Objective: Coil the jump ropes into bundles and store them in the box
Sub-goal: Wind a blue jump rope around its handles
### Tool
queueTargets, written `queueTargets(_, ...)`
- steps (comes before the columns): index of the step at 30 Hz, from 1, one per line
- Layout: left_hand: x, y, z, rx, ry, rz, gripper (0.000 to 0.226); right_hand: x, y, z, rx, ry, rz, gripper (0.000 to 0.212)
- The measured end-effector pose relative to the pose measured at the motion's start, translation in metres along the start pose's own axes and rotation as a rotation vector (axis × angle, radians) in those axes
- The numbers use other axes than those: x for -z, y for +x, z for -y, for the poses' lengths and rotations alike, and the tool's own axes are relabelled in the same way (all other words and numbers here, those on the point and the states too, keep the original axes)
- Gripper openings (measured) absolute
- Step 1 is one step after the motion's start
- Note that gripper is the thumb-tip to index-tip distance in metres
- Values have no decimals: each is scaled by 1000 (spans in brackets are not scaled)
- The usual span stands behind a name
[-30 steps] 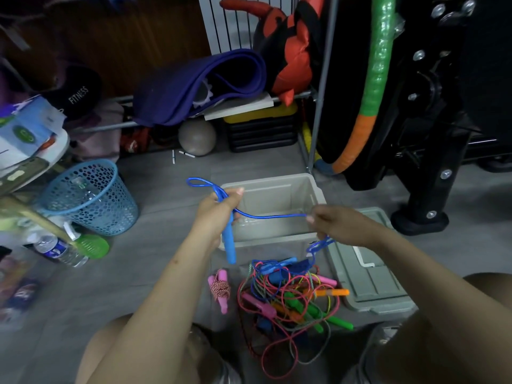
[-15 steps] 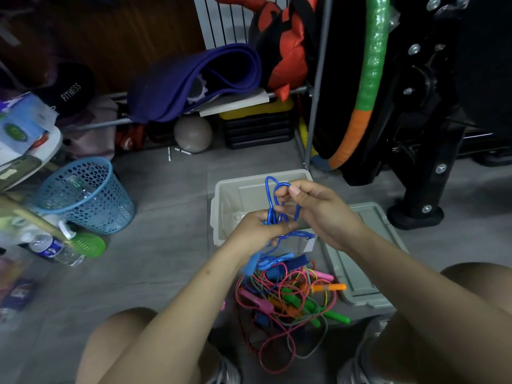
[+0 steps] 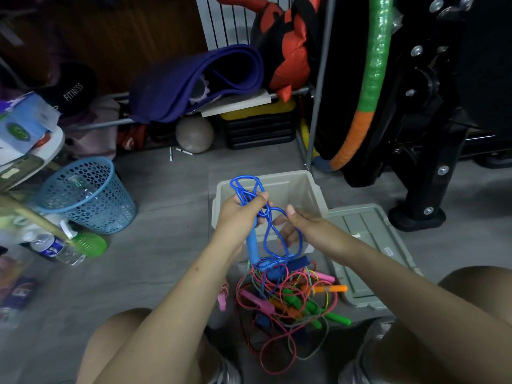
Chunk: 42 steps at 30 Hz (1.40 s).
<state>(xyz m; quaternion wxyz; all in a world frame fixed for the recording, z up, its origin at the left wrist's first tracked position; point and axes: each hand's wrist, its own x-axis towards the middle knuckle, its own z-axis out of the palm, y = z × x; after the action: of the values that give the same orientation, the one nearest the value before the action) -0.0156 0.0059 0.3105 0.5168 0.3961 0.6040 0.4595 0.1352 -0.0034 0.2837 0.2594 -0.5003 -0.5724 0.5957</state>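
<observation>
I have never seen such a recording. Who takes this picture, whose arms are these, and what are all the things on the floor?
There is no machine here. A person wears a camera on the head, so you look down at their own two arms and knees. This one view is all there is.

The left hand grips a blue jump rope by its coiled loops and one blue handle. The right hand has its fingers inside a hanging loop of the same rope; whether it grips it, I cannot tell.

Behind the hands an open grey box stands on the floor, its lid lying beside it. In front lies a tangled pile of coloured jump ropes, not yet coiled. To the left stands a blue basket.
</observation>
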Motion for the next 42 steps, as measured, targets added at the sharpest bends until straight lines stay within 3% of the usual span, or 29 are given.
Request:
queueTargets(3,10,6,-2,28,-58,-93,16,5,-4,4,105,-133,53,27)
queueTargets(5,16,12,-3,44,-107,-145,17,9,-3,3,144,-168,5,27)
queueTargets(9,24,15,-3,65,-144,-199,17,25,-5,8,82,-54,-115,35)
queueTargets(12,28,17,-4,58,-165,-227,16,34,-7,13,12,109,-47,34)
queueTargets(15,32,21,-1,-22,-6,-184,14,34,-6,11,-48,139,-4,28)
queueTargets(19,24,16,8,-66,201,-17,4,32,0,12,68,-193,-307,26)
queueTargets(26,9,6,11,-34,179,180,10,29,5,12,125,-230,-352,21)
queueTargets(31,18,15,6,-5,26,-14,14,45,8,10,72,-165,-467,24)
queueTargets(38,31,16,4,-72,103,-243,24,46,3,0,-168,-74,-339,22)
queueTargets(42,32,13,4,38,-79,-102,19,33,3,-5,-241,-56,-167,11)
